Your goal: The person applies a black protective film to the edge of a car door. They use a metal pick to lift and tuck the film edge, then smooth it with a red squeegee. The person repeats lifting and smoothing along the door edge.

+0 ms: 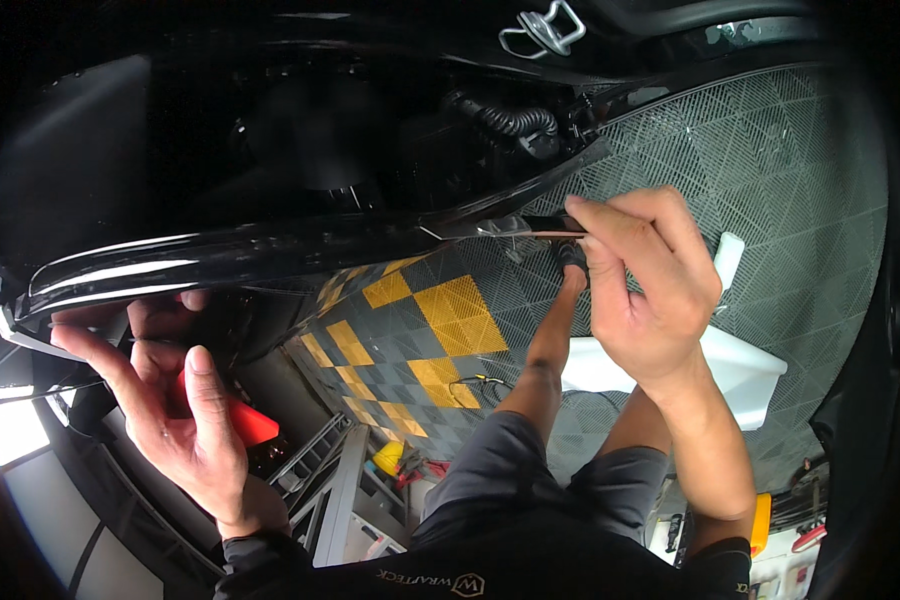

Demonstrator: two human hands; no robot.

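Head view shows you with both hands at the black panel edge [220, 250], so the step in hand looks like handling loose strip material along that edge. Your right hand [660, 285] pinches the end of a thin dark strip [558, 235] between thumb and forefinger; the strip lies in front of the panel edge, with crinkled clear film [503, 228] at its left. Your left hand [185, 430] is half spread, a red card [254, 423] tucked behind its thumb, while its forefinger reaches to a pale tab [32, 340] at the panel's left corner; you cannot tell whether it presses there. Your next move probably calls for a light, steady pull on the right, without stretching the film, and the red card kept ready. As for containers, a yellow rounded object [388, 458] on the lower left might be one; its contents cannot be made out.
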